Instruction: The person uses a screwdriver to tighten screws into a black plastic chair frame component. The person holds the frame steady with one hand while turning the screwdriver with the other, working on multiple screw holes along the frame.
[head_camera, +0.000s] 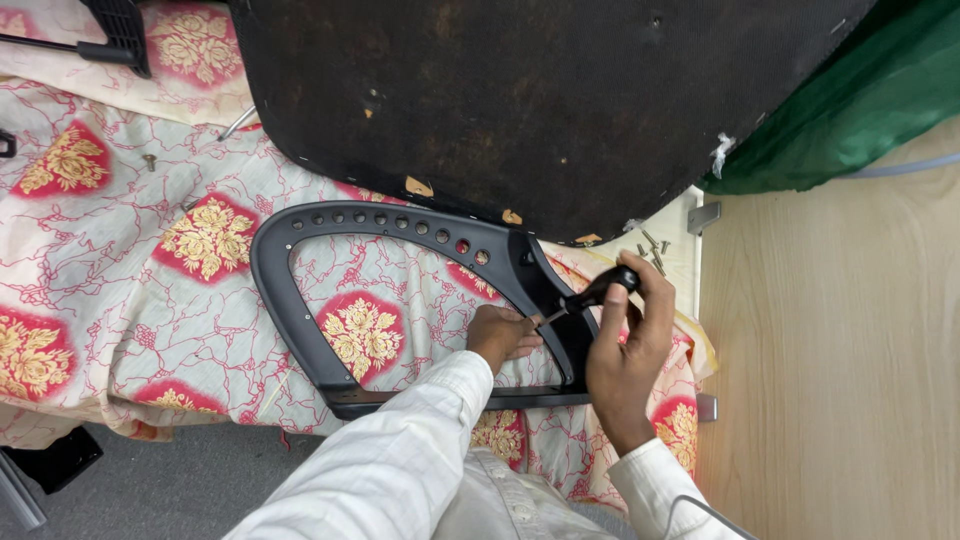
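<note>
A dark grey plastic chair armrest frame (300, 330), curved with a row of holes, lies on a floral cloth. My right hand (628, 350) grips a black-handled screwdriver (598, 291), its thin shaft angled down to the frame's right side. My left hand (502, 333) rests with curled fingers against the frame, right at the screwdriver's tip. Whether it pinches a screw is hidden. Both arms wear white sleeves.
A large dark upturned chair seat (520, 100) lies just beyond the frame. Several loose screws (652, 248) sit on the cloth near its right edge, one more screw (149, 160) at left. A pale wooden panel (830, 360) fills the right, green fabric (870, 90) above it.
</note>
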